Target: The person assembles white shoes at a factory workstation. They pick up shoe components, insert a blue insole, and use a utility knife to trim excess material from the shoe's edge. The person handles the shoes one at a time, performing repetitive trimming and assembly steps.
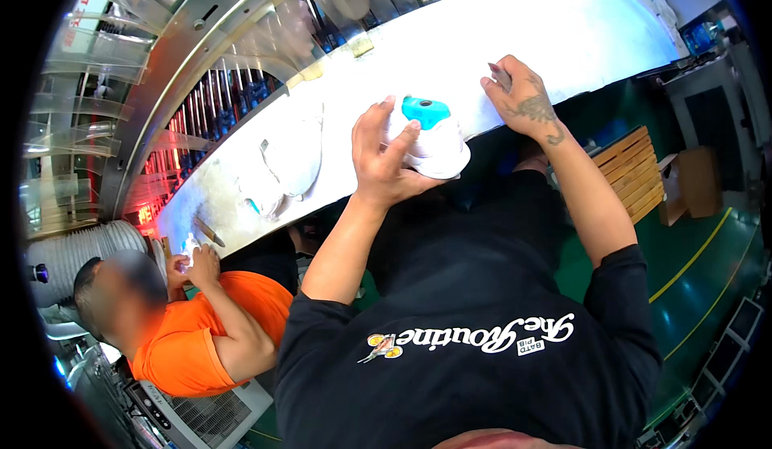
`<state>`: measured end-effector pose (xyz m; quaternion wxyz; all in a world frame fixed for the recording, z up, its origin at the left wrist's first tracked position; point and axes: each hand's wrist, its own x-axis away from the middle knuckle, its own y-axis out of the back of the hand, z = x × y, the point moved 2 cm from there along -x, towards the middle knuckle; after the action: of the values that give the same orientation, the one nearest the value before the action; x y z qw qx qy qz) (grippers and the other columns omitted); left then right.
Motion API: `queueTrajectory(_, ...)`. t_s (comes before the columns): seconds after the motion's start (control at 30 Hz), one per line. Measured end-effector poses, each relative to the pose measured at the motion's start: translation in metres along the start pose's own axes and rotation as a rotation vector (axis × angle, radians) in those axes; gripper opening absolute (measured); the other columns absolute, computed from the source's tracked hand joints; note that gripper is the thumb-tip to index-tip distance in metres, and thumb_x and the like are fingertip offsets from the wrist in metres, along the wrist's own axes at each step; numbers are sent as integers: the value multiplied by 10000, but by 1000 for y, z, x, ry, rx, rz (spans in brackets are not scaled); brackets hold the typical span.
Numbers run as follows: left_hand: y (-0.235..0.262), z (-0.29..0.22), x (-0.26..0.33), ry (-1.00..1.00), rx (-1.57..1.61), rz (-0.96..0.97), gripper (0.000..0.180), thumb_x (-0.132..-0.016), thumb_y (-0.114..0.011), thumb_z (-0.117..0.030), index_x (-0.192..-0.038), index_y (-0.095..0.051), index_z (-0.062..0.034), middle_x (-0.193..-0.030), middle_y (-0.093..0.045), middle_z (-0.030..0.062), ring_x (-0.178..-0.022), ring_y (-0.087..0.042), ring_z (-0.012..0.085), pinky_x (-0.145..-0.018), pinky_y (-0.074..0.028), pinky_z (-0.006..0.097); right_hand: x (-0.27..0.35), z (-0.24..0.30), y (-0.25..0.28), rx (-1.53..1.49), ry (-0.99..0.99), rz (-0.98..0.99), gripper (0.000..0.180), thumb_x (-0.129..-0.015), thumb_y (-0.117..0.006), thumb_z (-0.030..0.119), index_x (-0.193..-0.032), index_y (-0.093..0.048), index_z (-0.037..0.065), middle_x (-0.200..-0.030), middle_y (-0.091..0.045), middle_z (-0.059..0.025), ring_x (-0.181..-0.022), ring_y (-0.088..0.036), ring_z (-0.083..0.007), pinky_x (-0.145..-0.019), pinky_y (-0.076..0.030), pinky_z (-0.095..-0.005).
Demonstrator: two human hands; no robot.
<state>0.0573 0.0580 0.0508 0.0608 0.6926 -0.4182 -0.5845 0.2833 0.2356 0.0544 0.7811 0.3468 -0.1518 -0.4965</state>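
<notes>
My left hand (376, 159) is closed around a rounded white plastic part (438, 155) with a flared lower rim. On top of that part sits a bright blue piece (426, 113) with a dark round hole, and my left thumb touches its edge. My right hand (523, 99) is apart from it, over the worktable's near edge, fingers curled. A small slim tool, like a short blade (500, 75) with a reddish tip, is pinched in those fingers; its exact kind is not clear.
The long white worktable (555, 23) curves across in front of me. More white parts (291, 159) lie to the left. Beyond hang clear plastic strips (281, 39). A co-worker in an orange shirt (209, 328) handles a small white piece. A wooden slatted pallet (631, 174) and cardboard box (693, 185) stand at right.
</notes>
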Motion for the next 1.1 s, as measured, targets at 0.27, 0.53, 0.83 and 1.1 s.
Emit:
queueTrajectory(0.27,32,32,18,83,364,-46,1137,-561,-1070,-639,-1461,-559,-169,-1589,-458,277,-1440,-577,430,-1134,-566,539,-25,7,-41,122,297,22,438,-1041,-708,221,-1428,-629,33,-1334,-635,-207,-1212,-651,-410,-1089,-525,-494)
queueTrajectory(0.53,35,44,27,193,606,-119,1203,-495,-1104,-592,-1489,-576,-167,-1593,-468,326,-1437,-569,462,-1183,-491,563,1,85,-55,-717,424,574,1437,-628,-1041,591,-1752,-283,114,-1702,-447,-203,-1592,-419,-365,-1308,-338,-492)
queueTrajectory(0.83,39,42,20,149,527,-138,1048,-554,-1102,-503,-1415,-621,-151,-1542,-529,353,-1406,-611,492,-1130,-541,538,15,113,-88,-894,444,811,1429,-595,-1101,448,-1690,-220,191,-1702,-278,-219,-1514,-440,-398,-1213,-426,-506)
queueTrajectory(1.1,43,37,12,130,560,-81,956,-606,-1075,-496,-1384,-644,-145,-1538,-540,345,-1414,-605,505,-1128,-543,541,27,122,-76,-761,390,661,1083,-737,-987,321,-1589,-331,194,-1666,-301,-232,-1457,-485,-411,-1187,-444,-496)
